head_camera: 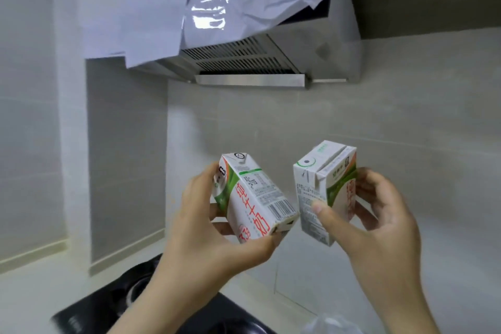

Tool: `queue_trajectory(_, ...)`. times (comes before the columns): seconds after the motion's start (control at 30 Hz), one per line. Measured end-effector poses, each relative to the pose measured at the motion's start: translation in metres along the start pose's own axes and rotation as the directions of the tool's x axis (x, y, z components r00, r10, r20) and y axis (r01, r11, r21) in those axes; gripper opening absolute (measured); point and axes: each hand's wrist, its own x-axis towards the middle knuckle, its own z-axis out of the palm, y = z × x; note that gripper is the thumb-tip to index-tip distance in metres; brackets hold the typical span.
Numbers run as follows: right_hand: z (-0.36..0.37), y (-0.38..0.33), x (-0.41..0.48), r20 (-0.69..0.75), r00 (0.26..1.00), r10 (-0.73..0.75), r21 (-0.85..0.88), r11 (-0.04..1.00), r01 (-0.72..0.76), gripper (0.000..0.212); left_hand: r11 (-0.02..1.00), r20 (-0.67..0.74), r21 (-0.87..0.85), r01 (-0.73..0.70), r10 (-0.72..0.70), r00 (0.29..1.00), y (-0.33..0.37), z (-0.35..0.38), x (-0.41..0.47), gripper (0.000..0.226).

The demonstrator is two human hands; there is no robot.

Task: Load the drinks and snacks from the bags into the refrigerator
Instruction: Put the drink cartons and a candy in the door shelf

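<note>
left hand (pixel 214 228) has its fingers (pixel 202 180) clamped round a tilted carton (pixel 252 198). right hand (pixel 385 228) pinches a second carton (pixel 320 190), nearly upright, between thumb and fingers (pixel 366 179). the cartons are close but apart, held in the air above a pale desk (pixel 32 293) with a black hob (pixel 108 304). a paper-covered hood (pixel 244 62) hangs on the tiled wall (pixel 406 130).

Two milk cartons (pixel 254 195) (pixel 310 192), two hands (pixel 206 228) (pixel 385 228), one range hood (pixel 244 62), one hob (pixel 108 306).
</note>
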Motion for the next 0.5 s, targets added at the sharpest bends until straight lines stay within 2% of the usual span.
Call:
queue_trajectory(0.23, 0.063, -0.017, -0.025, 0.175, 0.984, 0.016, 0.183, 0.982, -0.048, 0.060, 0.974, -0.163, 0.225, 0.033, 0.005, 0.987, 0.025, -0.078, -0.042, 0.086)
queue_trajectory(0.5, 0.159, -0.084, -0.054, 0.308, 0.946, -0.102, 0.387, 0.922, -0.027, 0.057, 0.908, -0.336, 0.417, 0.040, 0.113, 0.935, 0.067, -0.177, -0.081, 0.080)
